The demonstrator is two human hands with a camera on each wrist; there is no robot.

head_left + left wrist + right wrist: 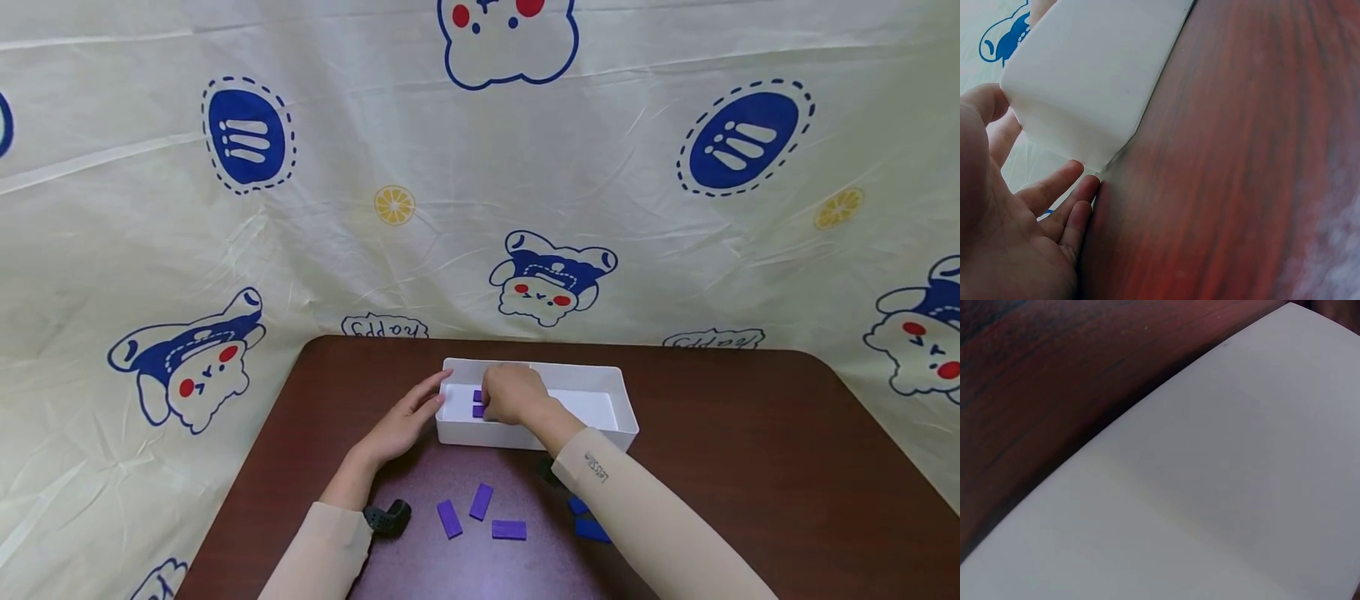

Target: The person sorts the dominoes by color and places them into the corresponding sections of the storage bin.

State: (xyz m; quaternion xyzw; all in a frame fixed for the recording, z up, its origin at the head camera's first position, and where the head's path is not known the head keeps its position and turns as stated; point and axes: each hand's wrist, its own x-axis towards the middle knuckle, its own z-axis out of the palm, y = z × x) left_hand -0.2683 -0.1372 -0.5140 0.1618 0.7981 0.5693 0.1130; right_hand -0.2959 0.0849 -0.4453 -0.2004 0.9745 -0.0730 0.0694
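Note:
A white rectangular box [592, 379] stands on the table. At its left end is my left hand [397, 429], fingers mostly straight and touching the end wall and rim. The left wrist view shows that hand [1029, 219] with its fingertips at the box's end wall [1072, 125]. My right hand [513, 393] reaches down inside the box with bent fingers; its fingertips are hidden, so whether it holds anything does not show. Beside it, on the box floor, lie purple blocks [477, 412], partly covered by the hand. The right wrist view shows only the box wall [1179, 475] and table.
Three purple blocks [508, 530] lie loose on the brown table [750, 467] in front of the box. Blue blocks [592, 530] lie to their right, partly under the right sleeve [637, 500]. A printed cloth [337, 267] hangs behind the table.

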